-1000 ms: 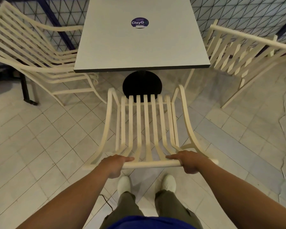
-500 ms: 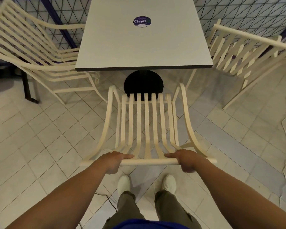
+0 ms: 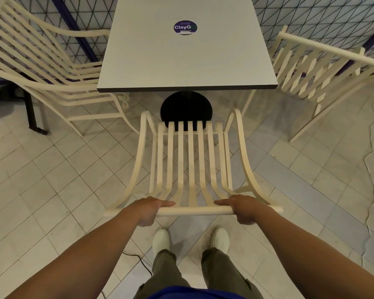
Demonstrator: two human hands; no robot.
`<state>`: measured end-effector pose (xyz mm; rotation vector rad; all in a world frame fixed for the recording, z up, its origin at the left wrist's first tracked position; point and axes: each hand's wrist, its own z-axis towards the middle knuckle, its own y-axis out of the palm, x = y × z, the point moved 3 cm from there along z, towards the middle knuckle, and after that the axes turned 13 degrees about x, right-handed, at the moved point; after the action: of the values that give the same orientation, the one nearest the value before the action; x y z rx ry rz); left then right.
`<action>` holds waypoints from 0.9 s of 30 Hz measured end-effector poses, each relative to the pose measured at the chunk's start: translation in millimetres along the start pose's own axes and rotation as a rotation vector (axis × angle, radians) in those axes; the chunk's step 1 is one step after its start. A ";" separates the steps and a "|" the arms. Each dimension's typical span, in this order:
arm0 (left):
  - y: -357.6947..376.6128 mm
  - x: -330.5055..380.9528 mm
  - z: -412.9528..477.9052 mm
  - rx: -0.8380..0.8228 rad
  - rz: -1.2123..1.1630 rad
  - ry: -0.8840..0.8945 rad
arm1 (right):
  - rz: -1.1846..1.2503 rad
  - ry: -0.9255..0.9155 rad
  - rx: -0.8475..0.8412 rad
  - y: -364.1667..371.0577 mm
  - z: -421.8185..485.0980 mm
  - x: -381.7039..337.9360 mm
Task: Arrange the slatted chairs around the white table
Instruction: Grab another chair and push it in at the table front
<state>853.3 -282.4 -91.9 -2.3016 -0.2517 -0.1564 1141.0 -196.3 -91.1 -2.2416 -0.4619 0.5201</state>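
A cream slatted chair (image 3: pixel 190 165) stands in front of me, facing the white table (image 3: pixel 188 59). Its front edge lies just short of the table's near edge, over the black round base (image 3: pixel 186 108). My left hand (image 3: pixel 148 210) grips the chair's top rail on the left. On the right of the same rail my right hand (image 3: pixel 244 209) grips too. Both index fingers lie along the rail. A second slatted chair (image 3: pixel 45 67) sits at the table's left side. A third slatted chair (image 3: pixel 320 65) sits at its right side.
A round ClayGo sticker (image 3: pixel 185 27) is on the tabletop. A netted fence with blue posts (image 3: pixel 69 20) runs behind the table and chairs. A dark metal leg (image 3: pixel 31 113) stands at the left. My white shoes (image 3: pixel 161 239) are on the tiled floor; a thin black cable (image 3: pixel 138 261) lies nearby.
The chair in my hands has slid a little toward the table, its front edge now over the black base. Both hands keep the same grip on the rail.
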 end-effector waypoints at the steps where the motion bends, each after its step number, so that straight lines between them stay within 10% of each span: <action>1: -0.5 -0.3 -0.2 -0.003 0.000 0.005 | 0.001 -0.002 0.000 -0.7 -0.4 -0.4; 27: -5.0 39.0 -30.2 0.178 -0.091 -0.048 | 0.139 -0.031 -0.035 -14.8 -10.9 -3.5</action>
<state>889.1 -296.2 -60.4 -2.1200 -0.3800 -0.1192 1141.1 -195.2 -72.5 -2.3131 -0.3347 0.6231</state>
